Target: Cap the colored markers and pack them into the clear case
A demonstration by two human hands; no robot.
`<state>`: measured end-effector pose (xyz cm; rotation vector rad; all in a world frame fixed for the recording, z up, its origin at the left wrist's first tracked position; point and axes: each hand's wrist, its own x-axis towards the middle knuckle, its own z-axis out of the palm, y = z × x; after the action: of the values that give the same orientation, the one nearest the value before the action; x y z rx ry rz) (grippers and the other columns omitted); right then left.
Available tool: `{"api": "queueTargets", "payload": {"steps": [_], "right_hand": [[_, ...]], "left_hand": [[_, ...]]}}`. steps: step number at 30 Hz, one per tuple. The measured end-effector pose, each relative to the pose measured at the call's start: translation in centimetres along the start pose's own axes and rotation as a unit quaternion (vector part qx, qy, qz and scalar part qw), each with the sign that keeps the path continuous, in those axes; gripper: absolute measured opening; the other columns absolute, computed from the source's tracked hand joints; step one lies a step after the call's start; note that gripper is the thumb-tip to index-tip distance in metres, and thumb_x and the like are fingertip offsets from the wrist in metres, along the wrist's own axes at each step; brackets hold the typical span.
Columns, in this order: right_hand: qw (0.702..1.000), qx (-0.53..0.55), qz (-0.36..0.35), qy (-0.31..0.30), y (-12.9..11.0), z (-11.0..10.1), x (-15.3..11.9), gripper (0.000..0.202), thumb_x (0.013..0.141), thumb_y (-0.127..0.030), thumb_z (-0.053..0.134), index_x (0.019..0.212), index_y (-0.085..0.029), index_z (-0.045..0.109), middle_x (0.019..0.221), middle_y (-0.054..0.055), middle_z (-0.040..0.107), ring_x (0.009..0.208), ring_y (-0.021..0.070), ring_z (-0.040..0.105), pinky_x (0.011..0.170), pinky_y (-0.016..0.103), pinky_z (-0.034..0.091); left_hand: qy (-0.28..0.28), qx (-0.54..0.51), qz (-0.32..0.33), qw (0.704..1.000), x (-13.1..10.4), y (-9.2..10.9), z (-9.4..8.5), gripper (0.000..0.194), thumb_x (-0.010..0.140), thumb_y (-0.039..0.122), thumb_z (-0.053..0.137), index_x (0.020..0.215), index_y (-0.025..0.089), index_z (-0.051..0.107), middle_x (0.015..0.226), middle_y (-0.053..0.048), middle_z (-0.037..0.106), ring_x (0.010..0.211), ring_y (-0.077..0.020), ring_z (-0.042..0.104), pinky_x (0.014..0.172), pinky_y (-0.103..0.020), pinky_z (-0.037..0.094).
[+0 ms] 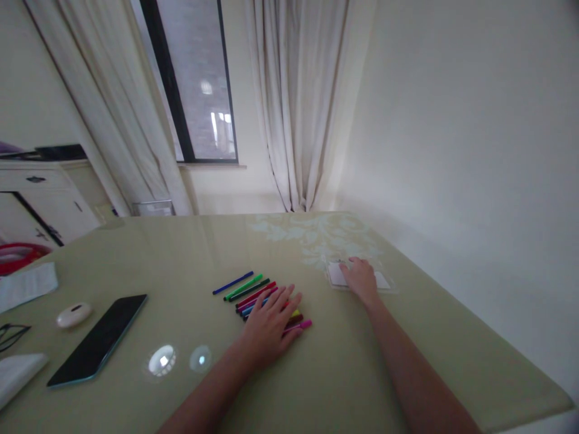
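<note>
- Left hand: lies palm down over the near end of the row of markers, with fingers extended and slightly spread, released rather than closed around any barrel; serves as the clock centre for the entries below, with 12 o'clock straight ahead.
- Felt-tip markers: lie side by side in a slanting row, mainly from 11 o'clock to beneath the left hand; include a blue marker at the far end, then bright green, dark green and red; end at the near side with a pink marker, partly hidden by the hand.
- Right hand: reaches to 2 o'clock, with fingers bent down over a clear packet; cannot tell whether pinching or merely resting.
- White card: shows through the clear packet on both sides of the right hand.
- Tabletop: carries all of the above; bears a pale leafy pattern at 1 o'clock.
- Dark-screened device: lies slantwise at 9 o'clock, well apart from the markers.
- White oval case: sits at 9 o'clock, just beside the device.
- Window: stands between 11 and 12 o'clock, between pale curtains.
</note>
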<state>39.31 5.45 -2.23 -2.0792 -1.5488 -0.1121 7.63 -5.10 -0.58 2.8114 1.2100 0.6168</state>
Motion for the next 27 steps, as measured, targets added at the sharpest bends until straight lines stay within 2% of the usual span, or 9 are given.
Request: {"api": "queueTargets", "payload": {"steps": [2,6,13,17,19,24,27], "right_hand": [[1.0,-0.006,-0.026,-0.005,0.0,0.1,0.0,0.04,0.091,-0.038,0.057,0.117,-0.013,0.073,0.116,0.022,0.072,0.113,0.0341,0.065,0.099,0.044,0.046],[0.998,-0.004,-0.054,-0.027,-0.9,0.2,-0.2,0.034,0.091,-0.037,0.058,0.104,-0.013,0.078,0.109,0.021,0.074,0.104,0.033,0.068,0.097,0.043,0.047],[0.984,0.068,-0.15,-0.074,-4.6,0.0,-2.7,0.027,0.091,-0.035,0.061,0.094,-0.016,0.079,0.105,0.017,0.073,0.1,0.0289,0.067,0.095,0.039,0.049],[0.968,0.117,-0.195,-0.111,-6.9,-0.5,-4.8,0.023,0.091,-0.033,0.062,0.092,-0.018,0.079,0.102,0.015,0.071,0.099,0.0272,0.067,0.094,0.039,0.05],[0.959,0.149,-0.209,-0.122,-7.7,-0.7,-5.6,0.019,0.089,-0.032,0.065,0.092,-0.02,0.08,0.104,0.014,0.071,0.1,0.0267,0.067,0.095,0.039,0.05],[0.951,0.166,-0.227,-0.125,-8.6,-1.0,-6.6,0.017,0.091,-0.031,0.066,0.092,-0.022,0.08,0.108,0.012,0.07,0.103,0.026,0.066,0.097,0.039,0.05],[0.95,0.161,-0.231,-0.134,-8.8,-1.1,-6.7,0.019,0.093,-0.032,0.064,0.088,-0.022,0.079,0.105,0.011,0.069,0.099,0.0252,0.067,0.093,0.039,0.051]], "left_hand": [[0.004,0.013,-0.031,0.999,-0.2,-0.9,0.6,0.058,0.102,0.056,0.045,0.154,0.029,0.044,0.163,-0.009,0.042,0.148,-0.0313,0.04,0.121,-0.054,0.027],[0.013,0.024,-0.079,0.996,-0.5,-4.0,0.9,0.059,0.102,0.059,0.044,0.152,0.028,0.047,0.159,-0.01,0.047,0.147,-0.0308,0.041,0.122,-0.053,0.028],[0.022,0.021,-0.134,0.991,-1.1,-7.8,0.2,0.058,0.102,0.06,0.043,0.151,0.029,0.049,0.159,-0.01,0.047,0.146,-0.0303,0.042,0.12,-0.051,0.032],[0.033,0.016,-0.168,0.985,-1.2,-8.6,-0.5,0.059,0.101,0.057,0.046,0.152,0.027,0.047,0.158,-0.012,0.047,0.144,-0.0326,0.043,0.118,-0.053,0.033],[0.055,0.011,-0.164,0.985,-1.0,-8.5,-0.9,0.054,0.1,0.055,0.051,0.146,0.027,0.053,0.155,-0.011,0.05,0.14,-0.0323,0.046,0.115,-0.053,0.036],[0.087,0.003,-0.137,0.987,-0.5,-8.1,-1.5,0.031,0.097,0.051,0.059,0.116,0.027,0.068,0.14,-0.009,0.06,0.129,-0.0304,0.052,0.109,-0.051,0.04],[0.096,-0.003,-0.146,0.985,-0.4,-7.9,-1.4,0.029,0.097,0.052,0.06,0.097,0.024,0.069,0.131,-0.009,0.063,0.123,-0.0303,0.053,0.104,-0.049,0.042]]}}
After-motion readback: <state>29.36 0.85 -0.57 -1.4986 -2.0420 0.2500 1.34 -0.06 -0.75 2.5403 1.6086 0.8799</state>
